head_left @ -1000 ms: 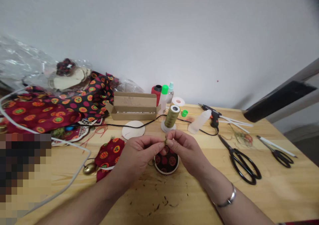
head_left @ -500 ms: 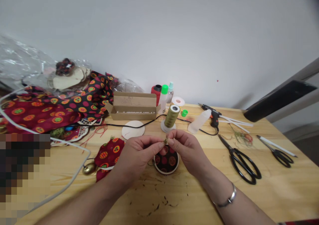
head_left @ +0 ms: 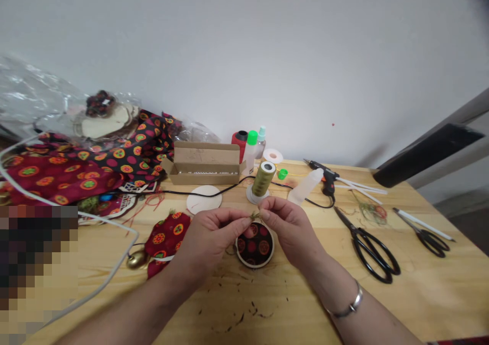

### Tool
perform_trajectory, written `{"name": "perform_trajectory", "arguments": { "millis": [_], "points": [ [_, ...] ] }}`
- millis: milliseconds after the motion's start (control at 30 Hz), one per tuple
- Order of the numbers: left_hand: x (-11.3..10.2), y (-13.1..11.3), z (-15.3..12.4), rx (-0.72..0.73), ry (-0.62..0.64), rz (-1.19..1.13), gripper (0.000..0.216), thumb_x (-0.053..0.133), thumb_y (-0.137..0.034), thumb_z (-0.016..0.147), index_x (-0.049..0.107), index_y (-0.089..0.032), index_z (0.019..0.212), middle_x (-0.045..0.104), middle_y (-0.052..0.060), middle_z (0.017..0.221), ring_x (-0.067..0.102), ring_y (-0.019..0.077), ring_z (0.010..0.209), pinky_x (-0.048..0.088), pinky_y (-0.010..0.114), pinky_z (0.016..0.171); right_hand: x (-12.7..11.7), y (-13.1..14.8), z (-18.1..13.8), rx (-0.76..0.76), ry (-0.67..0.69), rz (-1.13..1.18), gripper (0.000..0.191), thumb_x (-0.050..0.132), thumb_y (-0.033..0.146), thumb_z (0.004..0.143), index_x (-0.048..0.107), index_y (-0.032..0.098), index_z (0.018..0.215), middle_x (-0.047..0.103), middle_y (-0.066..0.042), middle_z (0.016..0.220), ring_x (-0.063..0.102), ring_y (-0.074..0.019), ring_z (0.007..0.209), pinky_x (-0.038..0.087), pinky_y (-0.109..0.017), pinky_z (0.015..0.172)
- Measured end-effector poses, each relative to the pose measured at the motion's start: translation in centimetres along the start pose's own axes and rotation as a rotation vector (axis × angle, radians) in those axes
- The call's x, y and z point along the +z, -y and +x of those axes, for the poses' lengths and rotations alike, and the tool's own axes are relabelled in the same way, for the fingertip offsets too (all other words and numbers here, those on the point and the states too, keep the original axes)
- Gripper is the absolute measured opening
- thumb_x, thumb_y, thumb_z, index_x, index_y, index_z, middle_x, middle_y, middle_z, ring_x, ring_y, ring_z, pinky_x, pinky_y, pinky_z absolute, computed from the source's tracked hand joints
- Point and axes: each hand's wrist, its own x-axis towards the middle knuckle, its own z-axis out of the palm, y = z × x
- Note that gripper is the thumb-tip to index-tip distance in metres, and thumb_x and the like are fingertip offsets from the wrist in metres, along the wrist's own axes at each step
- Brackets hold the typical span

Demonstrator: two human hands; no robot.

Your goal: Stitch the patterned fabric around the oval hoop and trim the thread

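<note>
My left hand (head_left: 219, 233) is closed in a pinch on a small tuft of olive-green thread (head_left: 254, 216), its frayed ends poking up past the fingertips. Close against it from the right, my right hand (head_left: 284, 228) has thumb and forefinger pinched at the tuft's edge strands. Below both hands sits a round, pale-rimmed piece covered in dark patterned fabric (head_left: 255, 245). A spool of olive thread (head_left: 263, 179) stands just behind the hands. Left of my left hand lies a red patterned fabric piece (head_left: 168, 235) beside a brass bell (head_left: 137, 258).
Large black scissors (head_left: 370, 253), smaller scissors (head_left: 430, 240) and a glue gun (head_left: 326, 177) lie at the right. An open cardboard box (head_left: 206, 174) and a white disc (head_left: 204, 200) are behind. A white cable (head_left: 114, 271) curves across the left; patterned cloth (head_left: 64, 177) is heaped there.
The thread tuft now shows more between my fingertips, its strands fanned out. My right fingertips have shifted slightly to the right, away from the left ones.
</note>
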Motion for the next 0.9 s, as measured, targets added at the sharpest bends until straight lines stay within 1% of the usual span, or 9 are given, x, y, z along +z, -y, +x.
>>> {"name": "perform_trajectory", "arguments": {
  "millis": [200, 333, 400, 467, 533, 600, 733, 800, 900],
  "points": [
    [0.05, 0.18, 0.12, -0.040, -0.007, -0.046, 0.014, 0.066, -0.025, 0.073, 0.070, -0.017, 0.063, 0.061, -0.004, 0.053, 0.035, 0.0027, 0.041, 0.028, 0.016, 0.041, -0.31, 0.06, 0.31, -0.093, -0.080, -0.003, 0.016, 0.070, 0.029, 0.071, 0.058, 0.017, 0.071, 0.049, 0.005, 0.060, 0.039, -0.0068, 0.055, 0.031, -0.019, 0.050],
    [0.03, 0.37, 0.20, -0.067, -0.001, -0.080, 0.014, 0.066, -0.025, 0.073, 0.070, -0.016, 0.064, 0.062, -0.003, 0.055, 0.035, 0.0024, 0.040, 0.027, 0.016, 0.040, -0.19, 0.08, 0.44, -0.117, -0.121, -0.040, 0.015, 0.068, 0.029, 0.072, 0.059, 0.018, 0.071, 0.047, 0.005, 0.061, 0.038, -0.0075, 0.057, 0.031, -0.020, 0.052],
    [0.04, 0.36, 0.25, -0.078, -0.002, -0.105, 0.013, 0.066, -0.025, 0.073, 0.070, -0.016, 0.064, 0.059, -0.004, 0.052, 0.033, 0.0023, 0.039, 0.026, 0.016, 0.040, -0.11, 0.11, 0.40, -0.124, -0.118, -0.070, 0.014, 0.067, 0.029, 0.072, 0.059, 0.018, 0.070, 0.050, 0.004, 0.062, 0.040, -0.0083, 0.059, 0.033, -0.020, 0.054],
    [0.07, 0.29, 0.32, -0.092, -0.004, -0.143, 0.013, 0.067, -0.024, 0.071, 0.069, -0.015, 0.062, 0.054, -0.005, 0.045, 0.031, 0.0025, 0.038, 0.025, 0.016, 0.039, -0.10, 0.13, 0.33, -0.131, -0.103, -0.116, 0.012, 0.066, 0.028, 0.073, 0.060, 0.018, 0.071, 0.051, 0.004, 0.062, 0.041, -0.0091, 0.059, 0.034, -0.021, 0.055],
    [0.12, 0.23, 0.41, -0.110, -0.009, -0.182, 0.012, 0.068, -0.024, 0.069, 0.069, -0.015, 0.061, 0.050, -0.006, 0.041, 0.029, 0.0029, 0.037, 0.022, 0.017, 0.038, -0.15, 0.13, 0.26, -0.151, -0.094, -0.189, 0.010, 0.064, 0.027, 0.074, 0.061, 0.018, 0.071, 0.052, 0.003, 0.063, 0.042, -0.0098, 0.059, 0.034, -0.023, 0.056],
    [0.15, 0.22, 0.50, -0.119, -0.010, -0.213, 0.012, 0.069, -0.025, 0.068, 0.069, -0.015, 0.061, 0.049, -0.006, 0.040, 0.028, 0.0029, 0.037, 0.020, 0.017, 0.037, -0.22, 0.14, 0.24, -0.187, -0.095, -0.289, 0.008, 0.062, 0.025, 0.075, 0.062, 0.019, 0.071, 0.053, 0.002, 0.066, 0.045, -0.0111, 0.062, 0.037, -0.024, 0.059],
    [0.09, 0.31, 0.62, -0.125, -0.001, -0.247, 0.013, 0.070, -0.026, 0.068, 0.070, -0.014, 0.064, 0.057, -0.003, 0.048, 0.029, 0.0027, 0.039, 0.020, 0.017, 0.038, -0.26, 0.13, 0.22, -0.323, -0.109, -0.466, 0.002, 0.066, 0.020, 0.072, 0.064, 0.020, 0.072, 0.057, -0.001, 0.074, 0.052, -0.0150, 0.074, 0.042, -0.029, 0.070],
    [0.04, 0.35, 0.63, -0.131, 0.003, -0.245, 0.014, 0.071, -0.026, 0.067, 0.070, -0.013, 0.063, 0.060, -0.002, 0.051, 0.030, 0.0026, 0.039, 0.020, 0.017, 0.039, -0.23, 0.07, 0.18, -0.417, -0.116, -0.530, 0.005, 0.068, 0.018, 0.070, 0.065, 0.020, 0.072, 0.058, -0.001, 0.077, 0.053, -0.0163, 0.079, 0.043, -0.031, 0.074],
    [0.03, 0.35, 0.62, -0.135, 0.000, -0.236, 0.014, 0.071, -0.026, 0.068, 0.070, -0.013, 0.064, 0.062, -0.001, 0.053, 0.031, 0.0021, 0.039, 0.019, 0.017, 0.039, -0.20, -0.01, 0.09, -0.591, -0.137, -0.651, 0.007, 0.069, 0.016, 0.071, 0.066, 0.021, 0.074, 0.057, -0.001, 0.078, 0.053, -0.0170, 0.081, 0.043, -0.033, 0.075]
  ]
}}
